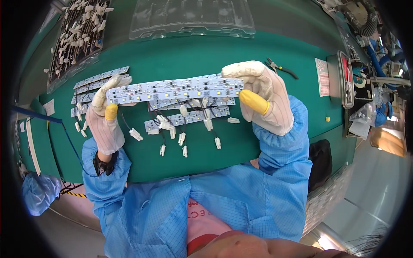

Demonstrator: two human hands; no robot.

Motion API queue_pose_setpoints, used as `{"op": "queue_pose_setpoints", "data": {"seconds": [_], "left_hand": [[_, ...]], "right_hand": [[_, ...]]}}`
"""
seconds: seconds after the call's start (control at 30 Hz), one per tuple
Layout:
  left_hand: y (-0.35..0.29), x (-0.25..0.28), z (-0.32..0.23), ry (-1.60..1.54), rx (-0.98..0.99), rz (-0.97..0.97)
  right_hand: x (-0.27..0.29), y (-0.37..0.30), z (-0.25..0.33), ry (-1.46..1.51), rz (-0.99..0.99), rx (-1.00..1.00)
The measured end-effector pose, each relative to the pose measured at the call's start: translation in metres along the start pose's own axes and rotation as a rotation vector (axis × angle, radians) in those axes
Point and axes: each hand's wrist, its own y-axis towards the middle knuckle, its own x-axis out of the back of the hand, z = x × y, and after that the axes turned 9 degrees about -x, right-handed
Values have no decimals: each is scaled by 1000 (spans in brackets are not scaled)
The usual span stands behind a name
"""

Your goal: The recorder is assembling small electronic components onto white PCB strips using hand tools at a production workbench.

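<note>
A long white LED circuit board [172,91] is held up level above the green bench mat, its small chips and yellow LEDs showing. My left hand [105,114], gloved with a yellow thumb tip, pinches its left end. At the other end, my right hand [266,99], gloved alike, grips the board between thumb and fingers. Beneath it lie more LED boards [193,116] with dark wires and white connectors [182,138]. Beside my left hand rests another stack of boards [101,77], partly hidden by the glove.
Cutting pliers [282,69] lie beyond my right hand. A clear plastic tray [191,19] stands at the far edge, and a tray of wired boards [77,41] at the far left. To the right are a sheet of red labels [322,77] and a metal tray [345,81].
</note>
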Motion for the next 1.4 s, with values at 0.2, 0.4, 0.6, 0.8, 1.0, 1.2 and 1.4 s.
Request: {"op": "queue_pose_setpoints", "data": {"seconds": [0.2, 0.4, 0.6, 0.8, 1.0, 1.2, 1.4], "left_hand": [[8, 0, -9, 143, -161, 88], [7, 9, -6, 150, -151, 79], [-4, 4, -2, -286, -23, -1], [-5, 2, -8, -351, -103, 119], [1, 1, -17, -280, 18, 18], [0, 0, -11, -345, -78, 76], [9, 1, -8, 130, 65, -8]], "right_hand": [[2, 5, -14, 89, 79, 55], [-3, 8, -14, -7, 82, 38], [-11, 9, -10, 338, 114, 35], [-2, 10, -20, 304, 21, 20], [-6, 7, -21, 344, -3, -94], [-16, 14, -22, 411, -1, 93], [-12, 3, -19, 392, 134, 65]]}}
